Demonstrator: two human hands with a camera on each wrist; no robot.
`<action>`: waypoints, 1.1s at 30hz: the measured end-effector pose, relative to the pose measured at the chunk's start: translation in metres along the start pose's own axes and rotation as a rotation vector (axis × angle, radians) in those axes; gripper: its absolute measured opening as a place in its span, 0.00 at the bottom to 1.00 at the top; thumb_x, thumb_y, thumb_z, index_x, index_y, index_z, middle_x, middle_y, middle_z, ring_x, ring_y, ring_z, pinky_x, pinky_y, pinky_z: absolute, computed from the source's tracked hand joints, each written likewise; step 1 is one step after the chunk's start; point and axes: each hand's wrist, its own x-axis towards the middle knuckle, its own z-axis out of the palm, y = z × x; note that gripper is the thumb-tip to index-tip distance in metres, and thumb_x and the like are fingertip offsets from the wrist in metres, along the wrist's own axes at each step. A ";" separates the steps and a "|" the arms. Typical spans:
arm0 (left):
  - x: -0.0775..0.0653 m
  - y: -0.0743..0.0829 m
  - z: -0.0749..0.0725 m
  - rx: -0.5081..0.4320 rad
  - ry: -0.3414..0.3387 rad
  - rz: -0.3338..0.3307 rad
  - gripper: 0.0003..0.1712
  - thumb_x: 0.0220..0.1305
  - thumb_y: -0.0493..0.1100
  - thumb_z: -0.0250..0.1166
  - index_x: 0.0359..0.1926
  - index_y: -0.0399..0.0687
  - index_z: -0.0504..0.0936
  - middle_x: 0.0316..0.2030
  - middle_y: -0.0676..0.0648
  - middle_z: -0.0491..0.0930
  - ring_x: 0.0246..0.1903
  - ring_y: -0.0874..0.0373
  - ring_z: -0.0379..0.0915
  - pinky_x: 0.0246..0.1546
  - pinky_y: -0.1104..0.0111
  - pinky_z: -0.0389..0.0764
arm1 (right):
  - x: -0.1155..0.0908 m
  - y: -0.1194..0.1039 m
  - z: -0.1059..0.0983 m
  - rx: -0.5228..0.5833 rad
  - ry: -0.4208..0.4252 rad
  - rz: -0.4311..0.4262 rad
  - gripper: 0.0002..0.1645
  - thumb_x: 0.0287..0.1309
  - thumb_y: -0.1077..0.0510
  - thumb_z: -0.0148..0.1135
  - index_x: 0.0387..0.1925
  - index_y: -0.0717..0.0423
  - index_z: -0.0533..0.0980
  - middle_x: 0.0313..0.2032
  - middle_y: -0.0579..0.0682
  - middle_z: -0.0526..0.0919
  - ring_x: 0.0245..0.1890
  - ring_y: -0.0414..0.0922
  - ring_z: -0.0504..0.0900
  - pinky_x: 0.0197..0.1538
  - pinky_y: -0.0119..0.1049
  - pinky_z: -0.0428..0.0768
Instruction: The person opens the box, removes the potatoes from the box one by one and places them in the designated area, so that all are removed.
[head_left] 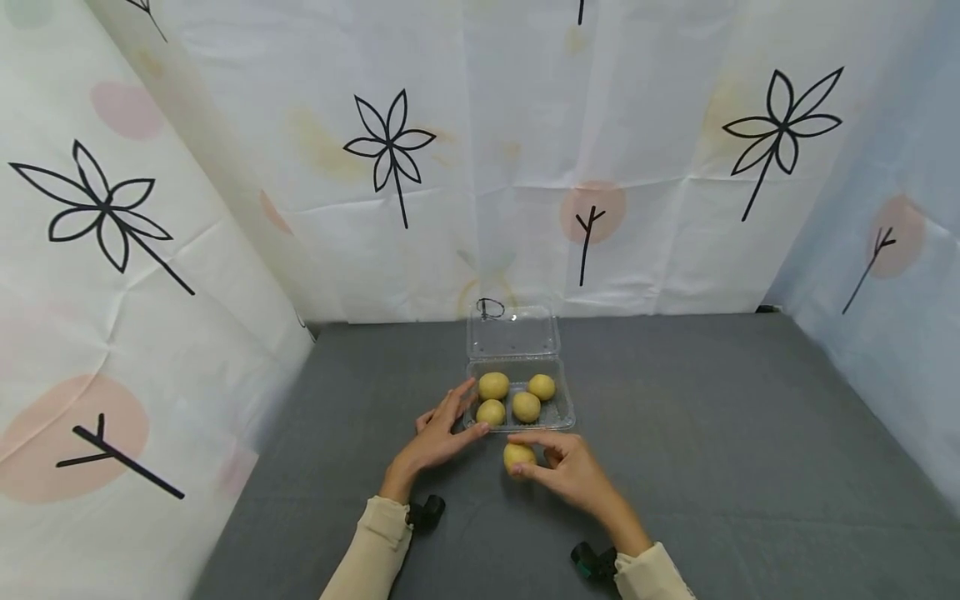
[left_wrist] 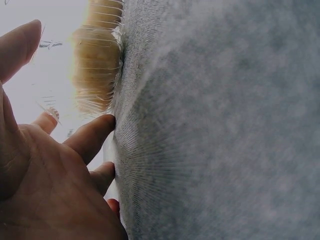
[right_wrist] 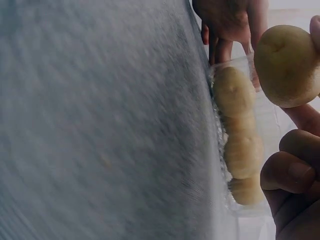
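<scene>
Shows a potato point(head_left: 518, 458) pinched in the right hand point(head_left: 573, 471) before the clamshell box point(head_left: 557, 427), with left hand point(head_left: 441, 437) spread at the box's side. Likely firm, light; best gripped round the middle.

Cream sleeves point(head_left: 367, 552), black wrist cameras point(head_left: 427, 513), one perhaps green-edged

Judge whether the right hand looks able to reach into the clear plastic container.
Probably yes: the container has its lid open, and nothing blocks the right hand, which holds a round yellow potato nearby.
</scene>
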 end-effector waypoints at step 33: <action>-0.001 -0.003 0.000 -0.013 0.000 0.009 0.48 0.71 0.62 0.62 0.82 0.71 0.45 0.76 0.50 0.64 0.82 0.45 0.34 0.69 0.38 0.40 | -0.006 0.008 0.018 -0.107 -0.099 0.203 0.32 0.50 0.47 0.80 0.56 0.53 0.83 0.50 0.50 0.87 0.16 0.29 0.57 0.24 0.27 0.65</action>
